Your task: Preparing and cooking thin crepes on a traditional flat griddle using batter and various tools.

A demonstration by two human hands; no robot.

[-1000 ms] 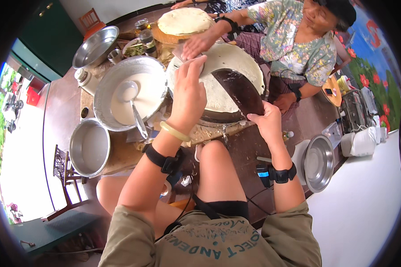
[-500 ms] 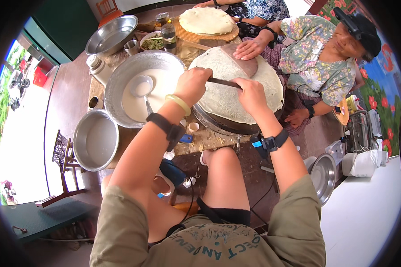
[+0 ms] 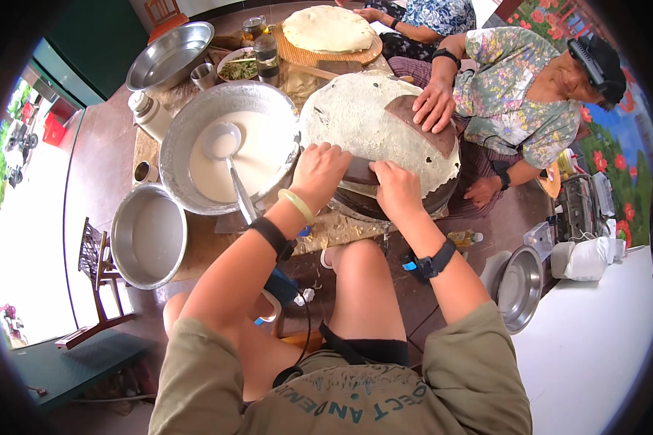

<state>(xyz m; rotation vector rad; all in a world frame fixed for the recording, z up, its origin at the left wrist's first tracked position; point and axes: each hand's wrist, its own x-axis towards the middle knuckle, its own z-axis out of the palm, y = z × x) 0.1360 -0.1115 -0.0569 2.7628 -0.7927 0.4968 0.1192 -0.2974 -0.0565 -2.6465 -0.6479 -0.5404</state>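
Observation:
A large thin crepe (image 3: 352, 109), pale with a few small holes, lies over the round dark griddle (image 3: 435, 199). At its near edge, my left hand (image 3: 319, 172) and my right hand (image 3: 397, 187) are both closed on a dark flat scraper (image 3: 359, 171), one hand at each end. The scraper's face is tilted toward me. On the crepe's far right side, a co-worker's hand (image 3: 434, 105) presses a brown curved scraper (image 3: 422, 130) flat. Left of the griddle, a big metal basin (image 3: 173, 156) holds white batter with a ladle (image 3: 222, 141) in it.
Left of the basin stand a smaller metal basin (image 3: 149, 235), a white thermos (image 3: 149, 116) and a metal cup (image 3: 145, 172). Farther back are an empty wide basin (image 3: 170, 54), a bowl of greens (image 3: 238, 67), a jar (image 3: 267, 58) and a round board with flatbread (image 3: 326, 29).
My hands have drawn the scraper down toward the griddle's near edge and tipped it so its face shows. The co-worker's hand and brown scraper have shifted right and slightly nearer.

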